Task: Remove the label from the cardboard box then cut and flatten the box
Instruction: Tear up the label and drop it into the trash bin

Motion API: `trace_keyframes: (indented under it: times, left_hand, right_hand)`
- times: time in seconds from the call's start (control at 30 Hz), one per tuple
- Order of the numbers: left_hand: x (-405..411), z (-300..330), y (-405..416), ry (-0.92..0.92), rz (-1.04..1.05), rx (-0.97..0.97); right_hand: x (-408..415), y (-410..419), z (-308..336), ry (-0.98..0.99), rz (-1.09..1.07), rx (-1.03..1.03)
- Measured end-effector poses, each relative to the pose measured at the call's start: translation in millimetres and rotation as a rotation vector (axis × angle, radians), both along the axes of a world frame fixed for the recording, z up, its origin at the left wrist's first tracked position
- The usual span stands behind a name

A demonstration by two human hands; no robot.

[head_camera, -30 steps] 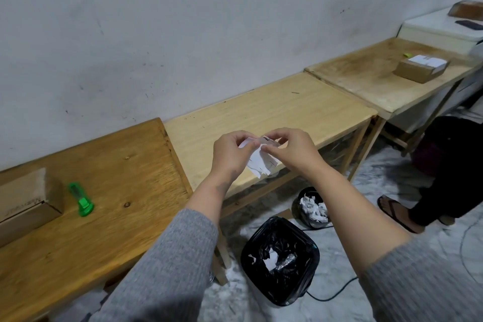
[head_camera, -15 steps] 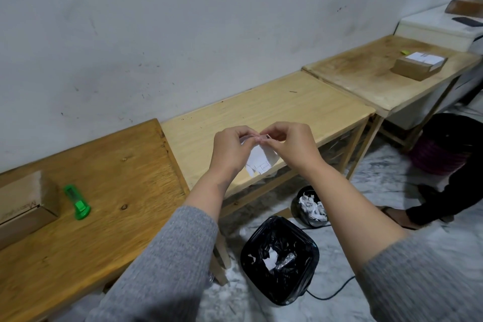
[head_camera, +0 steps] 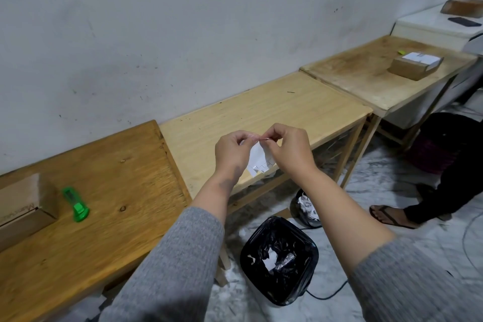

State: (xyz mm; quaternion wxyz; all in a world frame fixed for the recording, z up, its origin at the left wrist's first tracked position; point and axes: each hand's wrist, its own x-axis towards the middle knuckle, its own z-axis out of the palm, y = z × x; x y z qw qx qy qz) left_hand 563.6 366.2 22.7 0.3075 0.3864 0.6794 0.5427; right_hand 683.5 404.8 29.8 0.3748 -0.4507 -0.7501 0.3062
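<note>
- A person in grey knitted sleeves holds a torn white paper label (head_camera: 258, 159) in mid-air, in front of the pale middle wooden counter (head_camera: 274, 110) and above the floor between the counters and the bins.
- The left hand (head_camera: 231, 154) and the right hand (head_camera: 288, 149) meet at the label's top edge; the fingers (head_camera: 245, 138) of both hands are curled and pinch the paper, which hangs down between the two wrists with a ragged lower edge.
- The brown cardboard box (head_camera: 23, 212) sits at the far left on the darker wooden counter (head_camera: 109, 191), partly out of view, well apart from both hands.
- A bright green plastic cutter (head_camera: 75, 204) lies just beside the box on the same counter, untouched.
- On the floor below the hands stands a square bin lined with a black plastic bag (head_camera: 279, 261), holding white paper scraps and a crumpled clear piece.
- A smaller round dark bin (head_camera: 305, 206) behind it is filled with white shreds.
- A second brown cardboard box with a white label (head_camera: 417, 65) rests on the worn far counter (head_camera: 366, 78) to the right.
- A sandalled foot (head_camera: 386, 214) of another person in dark clothing is visible on the marbled floor at the right.
</note>
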Motion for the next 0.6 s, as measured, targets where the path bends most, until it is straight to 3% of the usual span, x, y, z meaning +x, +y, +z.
trace_keyframes:
  times: [0.13,0.23,0.37,0.53,0.6]
  left_hand:
    - [10,-1,8,-0.074,0.116,-0.03]
    - [-5,-2,13,0.01,0.222,0.007]
    - [-2,4,17,0.111,0.13,0.105]
    - [16,-7,15,0.119,0.067,0.084]
    - [24,-9,13,0.107,0.028,0.086]
  right_hand:
    - [6,-2,2,0.0,-0.049,0.066]
    - [21,2,5,0.033,-0.071,0.056]
    - [35,7,11,0.127,-0.067,-0.007]
    - [38,11,15,0.257,-0.033,-0.213]
    - [38,14,8,0.208,-0.048,-0.239]
